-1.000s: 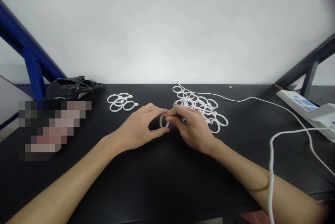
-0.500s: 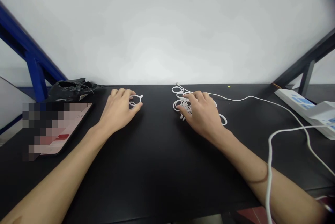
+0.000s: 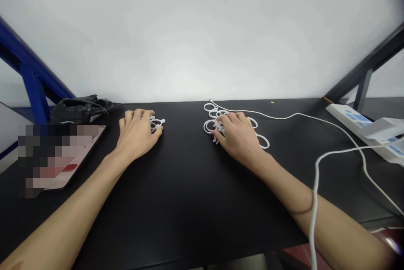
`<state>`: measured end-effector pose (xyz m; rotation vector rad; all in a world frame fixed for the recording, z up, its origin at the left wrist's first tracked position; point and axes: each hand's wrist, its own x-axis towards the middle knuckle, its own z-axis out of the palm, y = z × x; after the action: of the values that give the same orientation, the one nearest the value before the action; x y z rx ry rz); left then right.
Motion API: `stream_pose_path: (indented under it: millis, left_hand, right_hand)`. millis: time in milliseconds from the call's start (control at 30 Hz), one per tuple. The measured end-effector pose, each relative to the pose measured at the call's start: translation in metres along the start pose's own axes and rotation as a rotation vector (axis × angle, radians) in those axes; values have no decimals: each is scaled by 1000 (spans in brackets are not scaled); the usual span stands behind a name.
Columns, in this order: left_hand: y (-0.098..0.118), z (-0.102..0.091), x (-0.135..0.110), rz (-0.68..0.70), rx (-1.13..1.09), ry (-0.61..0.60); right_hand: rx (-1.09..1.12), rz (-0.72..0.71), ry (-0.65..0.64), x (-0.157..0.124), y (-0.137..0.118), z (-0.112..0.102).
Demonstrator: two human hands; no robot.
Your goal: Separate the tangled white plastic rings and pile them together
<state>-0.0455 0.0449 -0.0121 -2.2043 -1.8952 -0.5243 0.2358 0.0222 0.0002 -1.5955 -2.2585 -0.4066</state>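
My left hand (image 3: 135,133) rests low over the left of the black tabletop, thumb and fingers apart around a few thin white rings (image 3: 155,125). One ring carries a small round knob near my thumb tip. Much of this group is hidden under the fingers. On the other side, my right hand (image 3: 236,135) lies over a loose pile of white rings (image 3: 211,126) with small tabs. Its thumb and index finger are bent at the pile's left edge, a gap between them. Some rings stick out beyond the hand, among them a larger loop (image 3: 263,142) at its right.
A white cable (image 3: 280,118) runs along the back and right; another (image 3: 316,185) hangs across my right forearm. A white power strip (image 3: 356,120) lies at right. At left are a tablet-like device (image 3: 83,156), partly pixelated, and crumpled black plastic (image 3: 75,110). A white wall (image 3: 189,30) stands behind.
My left hand has come down slightly; the white ring between its thumb and fingers now lies lower, among other rings. My right hand stays at its pile. The whole view has shifted slightly.
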Motion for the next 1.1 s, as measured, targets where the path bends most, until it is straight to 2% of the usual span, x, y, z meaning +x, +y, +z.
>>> stream_pose_path:
  millis: [200, 367, 600, 700, 767, 867, 967, 1100]
  left_hand:
    - [14, -8, -3, 27, -56, -15]
    - [27, -11, -7, 134, -124, 2]
    - [35, -12, -11, 227, -171, -56]
    - [36, -13, -12, 239, -179, -71]
    - [38, -15, -12, 252, -194, -67]
    - [42, -17, -13, 276, -251, -48]
    - [50, -21, -16, 310, -337, -23]
    - [60, -21, -22, 410, -409, -22]
  right_hand:
    - [48, -30, 76, 2, 2, -3]
    - [31, 2, 143, 5, 2, -10]
    - [-66, -21, 32, 2, 5, -7]
    - [-51, 1, 88, 5, 7, -8]
    - [30, 15, 168, 7, 7, -11]
    - [288, -19, 258, 7, 0, -17]
    - [568, -47, 196, 4, -12, -21]
    - [772, -8, 73, -1, -26, -18]
